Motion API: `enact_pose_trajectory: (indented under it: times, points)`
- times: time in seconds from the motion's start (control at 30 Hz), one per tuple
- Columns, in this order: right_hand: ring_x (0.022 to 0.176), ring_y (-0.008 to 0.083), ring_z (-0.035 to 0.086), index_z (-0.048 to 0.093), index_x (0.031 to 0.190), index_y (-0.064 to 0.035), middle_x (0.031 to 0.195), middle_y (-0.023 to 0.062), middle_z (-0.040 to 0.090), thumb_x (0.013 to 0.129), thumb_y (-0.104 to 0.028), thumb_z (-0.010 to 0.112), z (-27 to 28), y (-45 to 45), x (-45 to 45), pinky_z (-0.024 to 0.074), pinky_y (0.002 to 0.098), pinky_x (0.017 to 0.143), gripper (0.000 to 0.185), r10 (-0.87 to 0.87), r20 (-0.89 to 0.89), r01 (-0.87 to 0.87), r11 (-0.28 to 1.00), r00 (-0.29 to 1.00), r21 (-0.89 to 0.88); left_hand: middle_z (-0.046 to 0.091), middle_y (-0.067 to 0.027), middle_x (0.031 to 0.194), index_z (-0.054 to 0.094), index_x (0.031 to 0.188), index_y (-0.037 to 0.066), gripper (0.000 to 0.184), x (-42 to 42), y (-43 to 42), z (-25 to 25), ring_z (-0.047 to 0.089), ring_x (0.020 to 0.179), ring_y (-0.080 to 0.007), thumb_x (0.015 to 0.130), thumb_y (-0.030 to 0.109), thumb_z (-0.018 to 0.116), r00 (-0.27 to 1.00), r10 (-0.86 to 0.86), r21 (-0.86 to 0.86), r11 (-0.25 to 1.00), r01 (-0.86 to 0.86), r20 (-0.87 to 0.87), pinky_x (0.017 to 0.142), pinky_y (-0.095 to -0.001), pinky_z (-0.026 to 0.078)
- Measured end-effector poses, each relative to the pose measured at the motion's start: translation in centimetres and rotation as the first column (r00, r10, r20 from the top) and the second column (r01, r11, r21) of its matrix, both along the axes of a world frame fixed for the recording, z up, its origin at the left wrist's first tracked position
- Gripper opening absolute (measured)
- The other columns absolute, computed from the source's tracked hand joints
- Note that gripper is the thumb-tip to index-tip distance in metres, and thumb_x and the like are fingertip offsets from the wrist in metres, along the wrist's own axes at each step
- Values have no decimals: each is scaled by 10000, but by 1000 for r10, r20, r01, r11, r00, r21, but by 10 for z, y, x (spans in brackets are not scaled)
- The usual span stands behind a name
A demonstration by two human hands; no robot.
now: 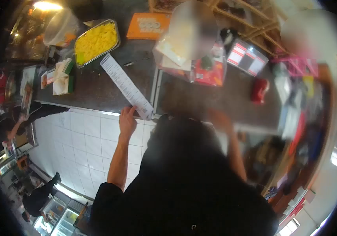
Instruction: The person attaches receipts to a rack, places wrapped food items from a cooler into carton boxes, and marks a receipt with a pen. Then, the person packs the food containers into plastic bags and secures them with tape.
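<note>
My left hand (128, 121) is at the counter's front edge. Its fingers are curled in, gripping the side of a long printed paper receipt (123, 82) near its lower end. The receipt slants across the dark counter (90, 84). Motion smears my right hand (221, 121) near the front edge further right, so its fingers cannot be made out. Beyond it stands a clear plastic bag (192, 72) holding red and pale packs. A red object (260, 90) lies to the right of it.
A foil tray of yellow food (97, 42), an open carton (62, 78) and an orange box (148, 26) stand on the counter. A card with dark and red panels (247, 58) is at the back right. People (38, 200) are at the left, beside white floor tiles (92, 135).
</note>
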State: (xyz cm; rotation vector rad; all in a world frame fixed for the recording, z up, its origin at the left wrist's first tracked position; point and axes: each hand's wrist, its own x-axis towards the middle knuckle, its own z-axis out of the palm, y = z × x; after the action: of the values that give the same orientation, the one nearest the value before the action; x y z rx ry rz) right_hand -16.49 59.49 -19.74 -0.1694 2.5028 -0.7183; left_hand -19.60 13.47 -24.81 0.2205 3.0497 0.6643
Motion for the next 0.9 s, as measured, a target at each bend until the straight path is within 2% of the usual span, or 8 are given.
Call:
enact_pose_trajectory:
  times: [0.07, 0.17, 0.33, 0.4, 0.57, 0.7, 0.77, 0.9]
  points:
    - [1262, 341, 509, 568, 1312, -59, 1331, 170, 565, 931, -385, 578, 0, -12, -29, 395, 471, 1067, 502, -132, 122, 130, 991, 984, 22, 602, -134, 991, 652, 1093, 96, 409, 2, 1, 4, 571, 983, -353, 732, -54, 530, 1000, 7, -11, 1000, -7, 2, 807, -459, 480]
    - [1291, 372, 472, 525, 1341, -31, 1372, 197, 523, 937, -389, 549, -37, -34, -52, 366, 485, 1091, 540, -73, 102, 51, 978, 992, 204, 593, -143, 1023, 650, 1106, 94, 388, -3, -1, 3, 576, 987, -366, 754, -19, 532, 997, 9, -48, 999, -6, 73, 823, -462, 482]
    - [1330, 406, 421, 433, 1401, 2, 1432, 244, 441, 950, -383, 519, -38, -91, -63, 322, 538, 1108, 599, 211, -104, -180, 952, 972, 246, 588, -178, 1137, 629, 1127, 70, 352, 3, 12, 2, 557, 1088, -381, 779, 60, 577, 921, 217, -68, 976, -206, 322, 907, -448, 483]
    - [1350, 416, 394, 409, 1415, 6, 1452, 257, 411, 951, -384, 517, -31, -104, -69, 308, 553, 1112, 616, 268, -107, -216, 911, 957, 350, 572, -165, 1175, 625, 1129, 60, 325, 14, 20, -15, 556, 1100, -374, 809, 110, 592, 938, 315, 112, 937, -332, 146, 910, -437, 486]
    - [1342, 452, 370, 426, 1406, -10, 1462, 286, 375, 926, -397, 568, -54, -114, -73, 300, 539, 1112, 633, 555, -366, -324, 785, 747, 528, 565, -134, 1188, 629, 1105, 67, 278, 30, 31, -7, 559, 1121, -342, 848, 167, 589, 878, 468, 185, 858, -479, 104, 950, -456, 455]
    - [1350, 473, 346, 401, 1425, -12, 1475, 303, 343, 935, -397, 559, -56, -113, -93, 272, 556, 1121, 642, 690, -347, -482, 705, 636, 520, 568, -121, 1174, 641, 1085, 81, 262, 34, 37, -21, 564, 1120, -288, 861, 212, 603, 829, 559, 216, 809, -546, 5, 995, -475, 409]
    - [1408, 474, 241, 355, 1451, 3, 1528, 281, 263, 934, -362, 571, -50, -108, -112, 175, 568, 1160, 669, 664, -213, -511, 708, 717, 487, 569, -116, 1167, 643, 1065, 72, 257, 35, 39, -28, 561, 1122, -266, 860, 223, 611, 796, 605, 270, 764, -586, 17, 994, -460, 407]
    - [1412, 469, 235, 354, 1461, -24, 1530, 279, 259, 929, -343, 586, -41, -98, -119, 195, 560, 1156, 662, 773, -246, -593, 614, 584, 521, 568, -102, 1174, 638, 1054, 56, 254, 35, 37, -30, 541, 1153, -253, 853, 209, 612, 785, 619, 295, 755, -586, -26, 1004, -456, 391]
